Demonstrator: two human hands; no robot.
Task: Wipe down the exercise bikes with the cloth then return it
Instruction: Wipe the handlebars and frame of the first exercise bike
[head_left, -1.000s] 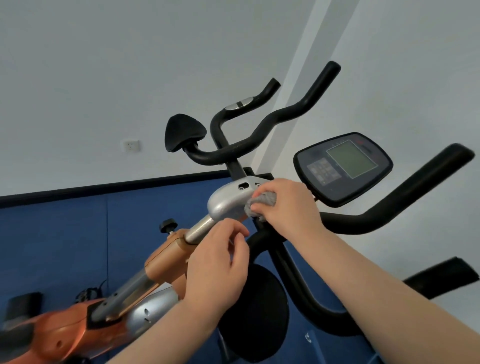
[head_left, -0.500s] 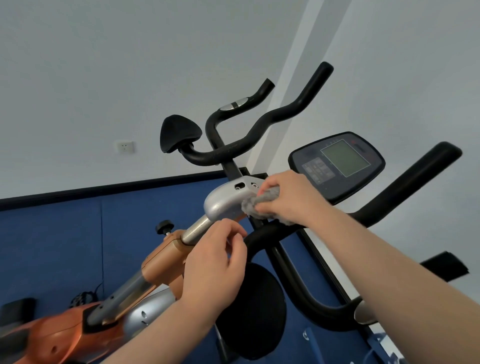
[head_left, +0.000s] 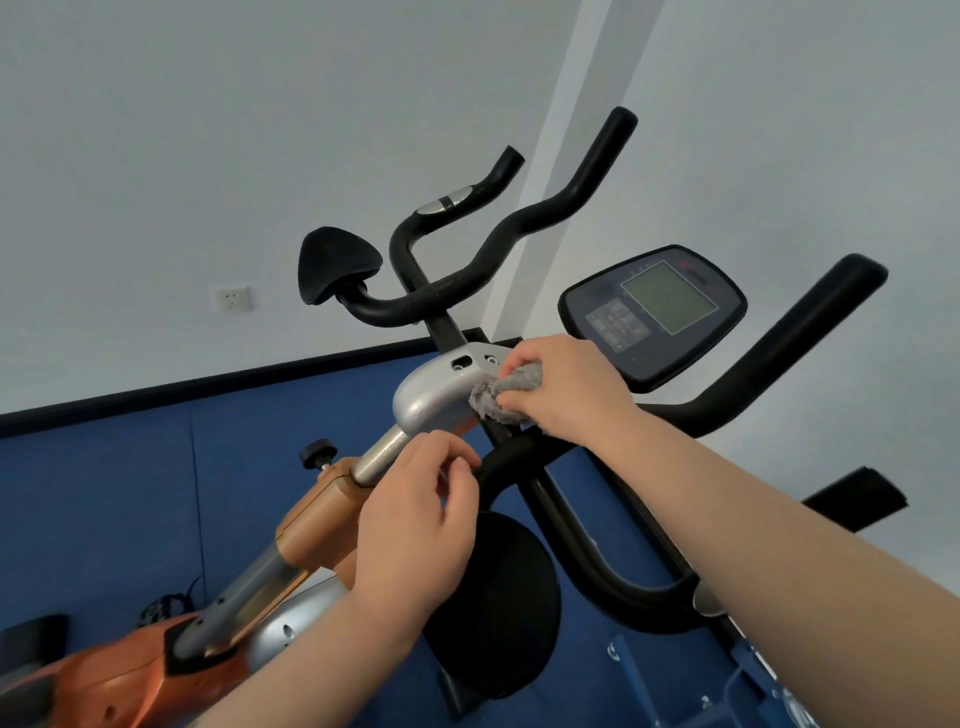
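Up close, right hand (head_left: 566, 395) pressing cloth (head_left: 506, 397) on silver bracket (head_left: 434, 397), left hand (head_left: 415, 525) gripping post (head_left: 376, 460)

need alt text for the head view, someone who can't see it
A right hand presses a grey cloth against the silver bracket of an orange exercise bike, while the left hand grips the metal post just below it. A console and black handlebars stand behind.
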